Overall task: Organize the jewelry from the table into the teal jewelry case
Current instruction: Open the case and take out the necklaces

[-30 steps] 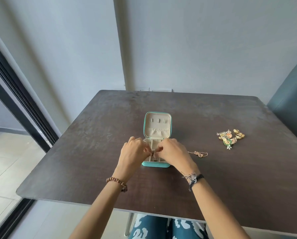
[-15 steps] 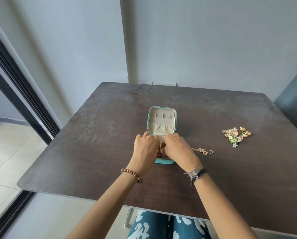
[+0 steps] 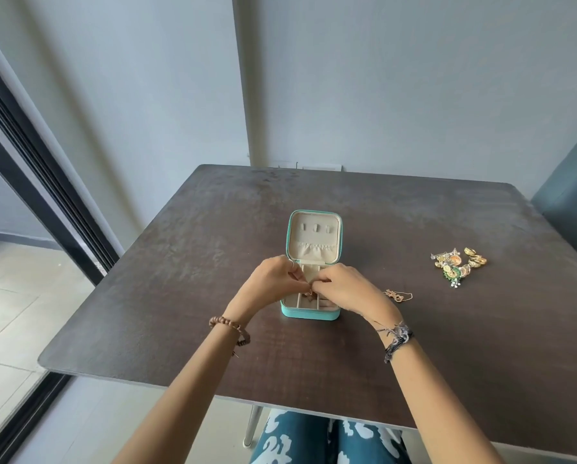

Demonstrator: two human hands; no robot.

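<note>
While both hands met over the open teal jewelry case point(image 3: 310, 313), the step in hand looked like seating one small gold-coloured piece point(image 3: 310, 294) into the case's tray. The left hand point(image 3: 269, 285) and the right hand point(image 3: 349, 289) had their fingers curled inward and their tips drawn together above the tray's middle, pinching at that small piece, which hung between them just over the slotted compartments. Whether it was a chain, a ring or an earring was too small to tell, and whether both hands truly held it or one merely steadied it could not be settled either.

The case sat near the middle of the dark counter point(image 3: 180, 296), its lid standing upright behind the hands and showing a beige lining with three little tabs and a gathered pocket.

Much of the task appeared to remain. A thin gold necklace point(image 3: 397, 295) lay on the counter just beside the right hand, and a heap of gold and green jewelry point(image 3: 458, 264) lay well apart to the right. The next move would probably call for letting the piece settle into one compartment without snagging, then reaching right for the necklace.

No brand, label or writing could be read on the case or anywhere else.
</note>
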